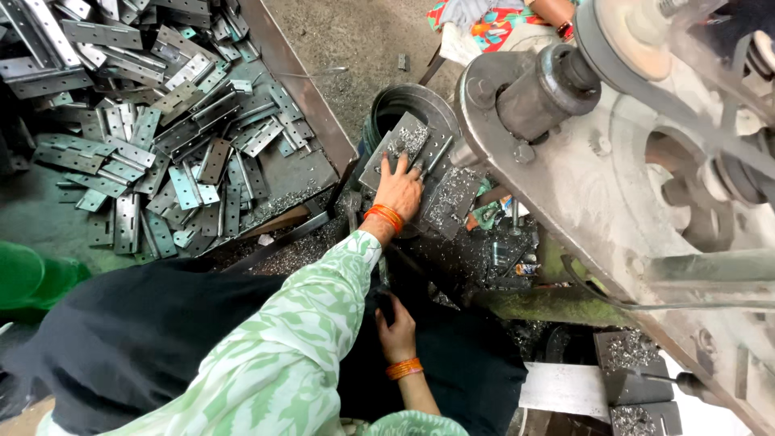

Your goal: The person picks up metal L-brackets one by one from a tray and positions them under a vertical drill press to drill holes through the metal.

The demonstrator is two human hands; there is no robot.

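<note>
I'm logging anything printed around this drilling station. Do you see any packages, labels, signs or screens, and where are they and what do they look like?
Small packet: low under the machine, right of the left hand, among metal shavings; crumpled, with red, yellow and white patches, partly hidden.
Green scrap: just above it, by the perforated metal plate; whether it is packaging, I cannot tell.
No signs, screens or readable labels in view.

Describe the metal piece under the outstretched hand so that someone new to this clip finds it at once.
Start at the big grey machine wheel on the right; just left of its hub stands a dark round bucket. Across the bucket's rim lies a flat grey hinge plate dusted with metal shavings, pinned by the left hand. Unlike the loose hinge heap far left, it lies alone.
</note>
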